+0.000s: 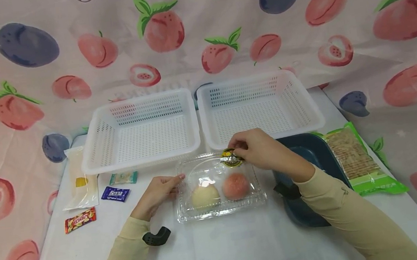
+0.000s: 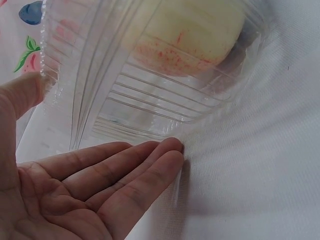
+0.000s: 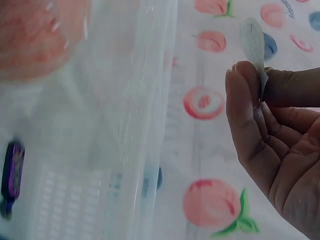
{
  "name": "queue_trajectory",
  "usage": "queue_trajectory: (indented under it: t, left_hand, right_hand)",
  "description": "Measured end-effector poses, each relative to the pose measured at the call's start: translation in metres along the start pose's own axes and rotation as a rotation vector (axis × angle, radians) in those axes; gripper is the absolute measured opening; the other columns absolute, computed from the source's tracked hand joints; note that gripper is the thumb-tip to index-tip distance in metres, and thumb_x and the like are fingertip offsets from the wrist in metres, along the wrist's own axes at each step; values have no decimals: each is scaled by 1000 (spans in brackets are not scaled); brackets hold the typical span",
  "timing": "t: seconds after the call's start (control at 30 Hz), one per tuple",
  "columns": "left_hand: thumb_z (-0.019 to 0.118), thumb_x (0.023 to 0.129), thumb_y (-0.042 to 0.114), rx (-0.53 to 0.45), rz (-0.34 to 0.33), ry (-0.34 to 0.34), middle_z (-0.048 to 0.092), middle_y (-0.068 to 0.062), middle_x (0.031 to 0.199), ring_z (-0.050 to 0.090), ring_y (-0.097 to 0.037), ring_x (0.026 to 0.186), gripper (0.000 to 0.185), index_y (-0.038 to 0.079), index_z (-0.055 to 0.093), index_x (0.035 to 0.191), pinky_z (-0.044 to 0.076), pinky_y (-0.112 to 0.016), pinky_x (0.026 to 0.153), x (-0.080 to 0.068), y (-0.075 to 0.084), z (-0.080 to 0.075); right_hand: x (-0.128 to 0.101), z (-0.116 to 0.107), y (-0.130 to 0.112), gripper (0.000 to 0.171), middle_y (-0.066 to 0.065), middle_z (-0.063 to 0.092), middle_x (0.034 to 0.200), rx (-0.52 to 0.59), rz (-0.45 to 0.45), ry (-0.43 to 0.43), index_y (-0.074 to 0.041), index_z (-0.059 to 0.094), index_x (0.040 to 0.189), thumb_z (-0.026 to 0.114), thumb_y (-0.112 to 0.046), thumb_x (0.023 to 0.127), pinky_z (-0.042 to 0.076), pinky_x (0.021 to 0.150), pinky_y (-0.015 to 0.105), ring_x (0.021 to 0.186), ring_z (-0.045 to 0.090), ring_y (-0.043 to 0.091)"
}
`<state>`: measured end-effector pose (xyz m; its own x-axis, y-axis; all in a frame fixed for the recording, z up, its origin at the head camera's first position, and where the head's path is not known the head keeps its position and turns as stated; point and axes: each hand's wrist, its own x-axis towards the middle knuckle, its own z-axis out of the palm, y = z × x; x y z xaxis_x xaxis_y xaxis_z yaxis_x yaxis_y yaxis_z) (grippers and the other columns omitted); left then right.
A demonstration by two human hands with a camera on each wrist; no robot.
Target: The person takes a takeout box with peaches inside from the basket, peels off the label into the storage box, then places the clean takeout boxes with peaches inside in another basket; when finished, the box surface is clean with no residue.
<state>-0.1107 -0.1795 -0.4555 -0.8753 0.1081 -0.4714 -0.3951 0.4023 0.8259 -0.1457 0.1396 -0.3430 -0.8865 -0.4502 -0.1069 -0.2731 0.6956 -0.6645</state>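
Observation:
A clear plastic clamshell box [image 1: 223, 213] lies on the white table, with a pale yellow ball [image 1: 205, 196] and a pinkish-red ball [image 1: 236, 186] inside. Red specks show on the yellow one in the left wrist view. My left hand [image 1: 158, 191] is at the box's left side; its thumb [image 2: 30, 95] touches the rim and its straight fingers [image 2: 135, 185] lie along the lower side. My right hand [image 1: 261, 147] pinches a round yellow-and-black sticker [image 1: 231, 158] between thumb and fingers, over the box's back right corner. The sticker's pale back [image 3: 252, 42] faces the right wrist camera.
Two white perforated baskets [image 1: 88, 159] [image 1: 319, 118] stand behind the box. A dark blue tray [image 1: 309, 214] sits under my right forearm, beside a green-edged food bag [image 1: 356, 161]. At left lie a clear packet [image 1: 83, 177] and red [image 1: 80, 220], blue [image 1: 115, 194] and teal [image 1: 123, 178] wrapped sweets.

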Motion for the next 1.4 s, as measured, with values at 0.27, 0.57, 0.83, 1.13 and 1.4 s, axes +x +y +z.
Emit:
queue_trajectory:
  t: [0.27,0.57,0.83,1.13,1.4]
  left_hand:
    - [66,103,38,-1,2,-2,73,-15,122,68,-14,94,46,-6,78,109,59,-37,93,1,-1,0]
    - [67,103,39,5,-15,5,73,-12,115,67,-14,91,46,-5,77,111,58,-37,93,0,-2,-1]
    - [66,103,40,6,-3,-3,73,-13,117,66,-13,90,47,-5,76,116,57,-37,92,1,-2,1]
    - [67,103,40,3,2,-9,73,-6,104,65,-13,87,46,-4,78,107,56,-36,89,1,-1,0]
    - [67,103,38,-14,2,-7,72,-4,99,64,-13,85,45,-5,77,111,57,-33,86,4,-4,1]
  right_hand:
    - [-21,-23,32,9,9,74,97,37,82,83,-5,74,104,66,-6,100,51,69,32,85,64,21]
    - [-35,-27,65,8,11,73,96,5,148,101,-4,74,102,67,-7,99,51,71,33,87,63,23]
    - [-49,-24,92,6,10,73,94,-23,191,127,-4,73,100,68,-7,99,51,70,34,86,63,23]
    - [-63,-24,113,7,10,72,93,-35,250,118,-5,74,100,69,-9,99,49,66,33,81,61,21]
    - [-61,-13,134,7,8,72,87,-58,237,65,-3,74,98,68,-7,98,47,63,33,73,59,16]
